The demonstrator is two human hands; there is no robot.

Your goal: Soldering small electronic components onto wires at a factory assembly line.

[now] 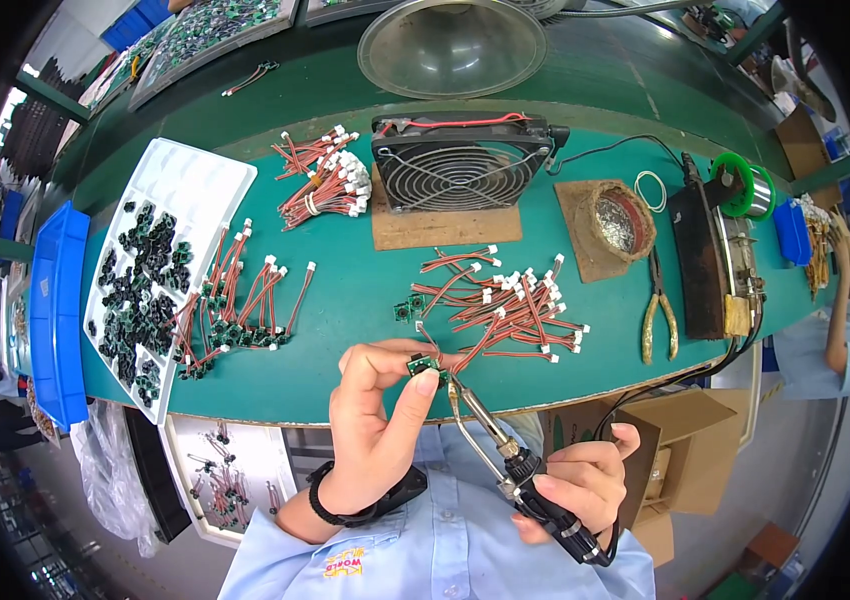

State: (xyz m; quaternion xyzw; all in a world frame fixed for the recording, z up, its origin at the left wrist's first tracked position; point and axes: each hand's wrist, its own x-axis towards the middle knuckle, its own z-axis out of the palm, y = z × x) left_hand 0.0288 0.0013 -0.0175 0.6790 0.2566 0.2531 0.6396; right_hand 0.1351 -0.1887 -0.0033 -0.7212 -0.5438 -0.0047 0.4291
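Left hand (pixel 380 405): pinches a small green board (pixel 425 368) between thumb and fingers, the wrist in a black band (pixel 345 508).
Board: at the mat's near edge, in front of the person's chest; a lead (pixel 430 342) with a white plug stands just beyond it, though whether the two are joined I cannot tell.
Right hand (pixel 580 485): wrapped around the black handle of a soldering iron (pixel 517 462), which slants up and left.
Iron tip: at the board's right side; too small to tell if it touches. A thin tube (pixel 475 440) runs alongside the iron.
Mat (pixel 355 300): green, under most of the work.
Beyond the hands: loose red-and-dark wires (pixel 515 310) with white plugs, and two boards (pixel 408 308) beside them.
Left side: wired boards (pixel 235 325) partly over the edge of a white tray (pixel 230 180), which holds a heap of dark parts (pixel 145 290); a blue bin (pixel 60 310) just outside it.
Far side: a tied wire bundle (pixel 330 187), then a black fan (pixel 460 178) on a brown board.
Right side: a round dish (pixel 623 222), yellow-handled pliers (pixel 659 318), a black box (pixel 695 265) and a green spool (pixel 742 187).
Farther right: another person's arm (pixel 838 310).
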